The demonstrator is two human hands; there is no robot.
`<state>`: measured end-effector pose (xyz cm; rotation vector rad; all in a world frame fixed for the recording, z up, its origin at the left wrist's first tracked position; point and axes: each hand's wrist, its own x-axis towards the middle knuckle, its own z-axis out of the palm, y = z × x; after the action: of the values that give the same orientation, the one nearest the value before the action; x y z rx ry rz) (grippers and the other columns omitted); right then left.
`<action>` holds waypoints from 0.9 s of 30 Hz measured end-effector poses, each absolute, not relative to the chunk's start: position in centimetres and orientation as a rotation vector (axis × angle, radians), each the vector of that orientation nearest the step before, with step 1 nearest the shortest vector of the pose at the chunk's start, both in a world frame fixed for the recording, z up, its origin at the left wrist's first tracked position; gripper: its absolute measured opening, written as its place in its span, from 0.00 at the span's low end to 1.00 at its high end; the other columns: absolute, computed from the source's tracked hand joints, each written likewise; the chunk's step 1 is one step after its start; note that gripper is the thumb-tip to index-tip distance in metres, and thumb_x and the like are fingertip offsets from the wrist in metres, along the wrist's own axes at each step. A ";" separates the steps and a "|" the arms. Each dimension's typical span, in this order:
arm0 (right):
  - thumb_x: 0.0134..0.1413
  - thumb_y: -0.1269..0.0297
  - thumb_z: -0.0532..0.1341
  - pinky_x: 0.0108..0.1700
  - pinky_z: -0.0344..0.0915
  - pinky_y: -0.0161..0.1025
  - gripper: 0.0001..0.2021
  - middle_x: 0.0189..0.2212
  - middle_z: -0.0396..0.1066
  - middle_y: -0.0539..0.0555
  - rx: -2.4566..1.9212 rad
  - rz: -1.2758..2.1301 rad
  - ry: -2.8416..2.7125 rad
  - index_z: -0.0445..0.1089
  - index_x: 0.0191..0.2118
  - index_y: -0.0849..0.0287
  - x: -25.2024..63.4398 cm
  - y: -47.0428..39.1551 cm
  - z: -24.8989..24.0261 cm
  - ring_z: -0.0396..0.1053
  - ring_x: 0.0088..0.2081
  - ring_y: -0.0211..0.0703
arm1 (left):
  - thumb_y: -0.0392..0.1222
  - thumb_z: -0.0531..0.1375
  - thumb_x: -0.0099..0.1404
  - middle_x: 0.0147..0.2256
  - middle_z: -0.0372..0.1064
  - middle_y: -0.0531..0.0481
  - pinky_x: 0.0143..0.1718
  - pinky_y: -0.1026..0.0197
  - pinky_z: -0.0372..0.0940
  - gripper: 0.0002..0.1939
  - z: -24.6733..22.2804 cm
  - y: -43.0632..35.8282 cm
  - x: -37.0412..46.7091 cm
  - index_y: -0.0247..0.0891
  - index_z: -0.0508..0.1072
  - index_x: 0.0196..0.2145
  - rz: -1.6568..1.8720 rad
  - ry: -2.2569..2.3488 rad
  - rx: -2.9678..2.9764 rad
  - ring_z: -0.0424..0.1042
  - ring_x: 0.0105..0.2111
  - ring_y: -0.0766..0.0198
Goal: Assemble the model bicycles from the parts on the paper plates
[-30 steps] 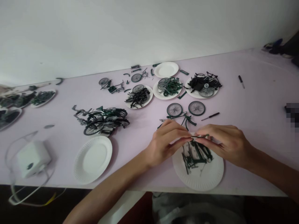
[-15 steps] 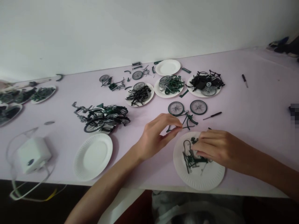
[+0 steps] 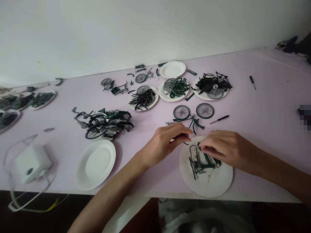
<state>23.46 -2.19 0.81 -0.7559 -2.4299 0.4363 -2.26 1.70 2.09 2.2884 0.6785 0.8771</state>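
Note:
My left hand (image 3: 165, 139) is closed in a pinch just left of the parts plate. Thin dark rods of a miniature bicycle frame (image 3: 194, 123) show between and beyond its fingers. Over the paper plate (image 3: 206, 191), my right hand (image 3: 223, 149) has its fingers pressed together. A small dark green bit shows at its fingertips, too small to name. Green and black bicycle parts (image 3: 200, 165) lie on that plate, partly under the right hand. Two loose spoked wheels, one left (image 3: 181, 112) and one right (image 3: 205, 110), lie beyond the hands.
A screwdriver (image 3: 220, 119) lies right of the wheels, another (image 3: 252, 82) farther back. Assembled miniature bicycles (image 3: 104, 123) stand at left above a bare paper plate (image 3: 94, 165). Plates of black parts (image 3: 143, 98) and green parts (image 3: 176, 88) sit behind. A white box with cables (image 3: 34, 161) is far left.
The bicycle frame has shifted and turned at my left hand, its near end now at the fingers. My right hand has shifted slightly over the plate, with its fingers drawn together.

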 end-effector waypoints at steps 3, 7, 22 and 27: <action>0.68 0.70 0.63 0.35 0.70 0.32 0.05 0.36 0.76 0.49 -0.887 0.584 -2.248 0.69 0.47 0.56 23.9 -1.8 1.0 0.73 0.32 0.35 | 0.30 0.65 0.70 0.41 0.78 0.46 0.38 0.65 0.74 0.13 2.4 1.6 -2.2 0.36 0.76 0.51 0.838 0.665 2.217 0.77 0.38 0.66; 0.66 0.67 0.65 0.38 0.75 0.34 0.06 0.38 0.79 0.50 -1.010 0.688 -2.075 0.69 0.46 0.55 23.8 -1.8 1.3 0.76 0.33 0.36 | 0.26 0.61 0.71 0.42 0.79 0.44 0.41 0.61 0.74 0.15 2.2 1.6 -2.1 0.37 0.78 0.53 0.778 0.647 2.222 0.77 0.41 0.63; 0.65 0.67 0.65 0.38 0.76 0.34 0.07 0.36 0.79 0.50 -1.057 0.695 -2.070 0.69 0.46 0.55 23.6 -1.8 1.1 0.76 0.33 0.36 | 0.37 0.56 0.77 0.40 0.75 0.45 0.44 0.55 0.67 0.09 1.7 2.7 -3.8 0.34 0.75 0.41 0.257 0.697 2.819 0.74 0.40 0.58; 0.62 0.65 0.67 0.40 0.77 0.36 0.07 0.35 0.80 0.50 -1.101 0.847 -1.925 0.70 0.44 0.55 23.2 -2.1 1.8 0.77 0.34 0.38 | 0.36 0.57 0.77 0.36 0.76 0.47 0.45 0.55 0.64 0.07 2.6 2.0 -2.9 0.35 0.73 0.40 0.575 0.647 2.926 0.73 0.38 0.60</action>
<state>23.18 -2.12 1.78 -1.1006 -1.9247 0.8474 -2.92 2.04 2.59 2.9261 0.6468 0.5751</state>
